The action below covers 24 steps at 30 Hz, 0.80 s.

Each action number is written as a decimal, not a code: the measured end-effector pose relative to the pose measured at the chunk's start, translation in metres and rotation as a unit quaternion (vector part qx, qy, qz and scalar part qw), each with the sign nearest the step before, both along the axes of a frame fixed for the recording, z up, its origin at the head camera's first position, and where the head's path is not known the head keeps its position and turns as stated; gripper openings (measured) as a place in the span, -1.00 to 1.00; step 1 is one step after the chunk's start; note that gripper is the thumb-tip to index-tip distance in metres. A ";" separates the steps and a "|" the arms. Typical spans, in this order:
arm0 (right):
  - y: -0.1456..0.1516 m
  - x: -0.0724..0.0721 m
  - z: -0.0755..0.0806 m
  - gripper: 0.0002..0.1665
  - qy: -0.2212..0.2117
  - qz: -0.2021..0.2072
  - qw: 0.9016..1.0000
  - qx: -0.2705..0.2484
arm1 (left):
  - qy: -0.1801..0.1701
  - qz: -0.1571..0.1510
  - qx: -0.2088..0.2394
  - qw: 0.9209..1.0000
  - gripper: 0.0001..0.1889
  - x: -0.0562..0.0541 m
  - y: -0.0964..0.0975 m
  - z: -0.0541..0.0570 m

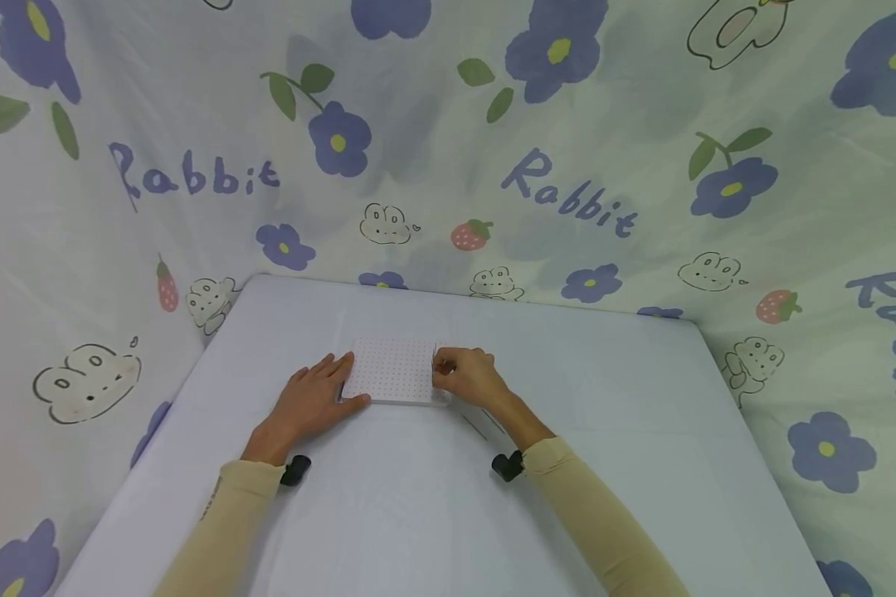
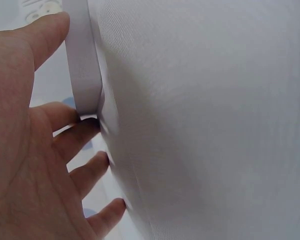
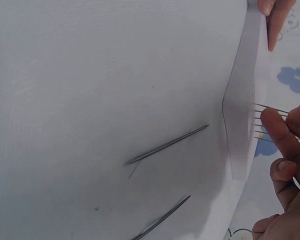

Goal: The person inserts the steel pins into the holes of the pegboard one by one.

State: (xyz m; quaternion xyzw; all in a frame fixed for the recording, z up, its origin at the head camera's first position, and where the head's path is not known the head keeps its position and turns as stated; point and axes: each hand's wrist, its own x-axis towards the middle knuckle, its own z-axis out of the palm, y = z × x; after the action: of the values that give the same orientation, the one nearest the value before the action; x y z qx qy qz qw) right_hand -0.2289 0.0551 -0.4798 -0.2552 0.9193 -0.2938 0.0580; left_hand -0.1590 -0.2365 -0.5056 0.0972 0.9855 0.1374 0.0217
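The board (image 1: 392,373), white and dotted with rows of small holes, lies flat on the counter (image 1: 642,381) between the two hands. The left hand (image 1: 317,398) lies along its left side with the fingers straight and spread, the thumb at the near corner, seemingly steadying it. The right hand (image 1: 470,377) is at the board's right side, its fingers bent; thumb and forefinger appear to pinch the topmost pin of a short row. In the right wrist view the standing pins (image 3: 264,139) rise from the board close together, roughly parallel; the fingers hide part of them, so I cannot give a sure count. Two loose pins, one nearer the board (image 3: 167,145) and one farther off (image 3: 162,218), lie on the counter just beside it, apart from each other. Judging by this, setting pins into the holes is partly done: a short row is in, the pinched one is probably being seated or adjusted, and at least the two loose ones are left. Most visible holes look unfilled.
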 end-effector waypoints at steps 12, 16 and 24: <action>-0.001 0.001 -0.004 -0.96 -0.007 -0.006 1.000 0.024 | -0.007 0.003 -0.002 1.000 -0.05 0.001 0.003 0.002; -0.001 0.002 -0.004 -0.95 -0.004 -0.001 1.000 0.022 | -0.005 0.001 -0.002 1.000 -0.05 0.001 0.003 0.002; -0.001 0.002 -0.004 -0.97 0.000 -0.003 1.000 0.022 | 0.002 -0.001 -0.003 1.000 -0.04 0.000 0.000 -0.001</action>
State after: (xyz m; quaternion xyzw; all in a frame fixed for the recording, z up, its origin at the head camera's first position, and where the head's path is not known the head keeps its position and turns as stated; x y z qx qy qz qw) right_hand -0.2265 0.0545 -0.4836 -0.2510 0.9263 -0.2741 0.0627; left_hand -0.1595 -0.2363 -0.5070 0.0979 0.9858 0.1347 0.0199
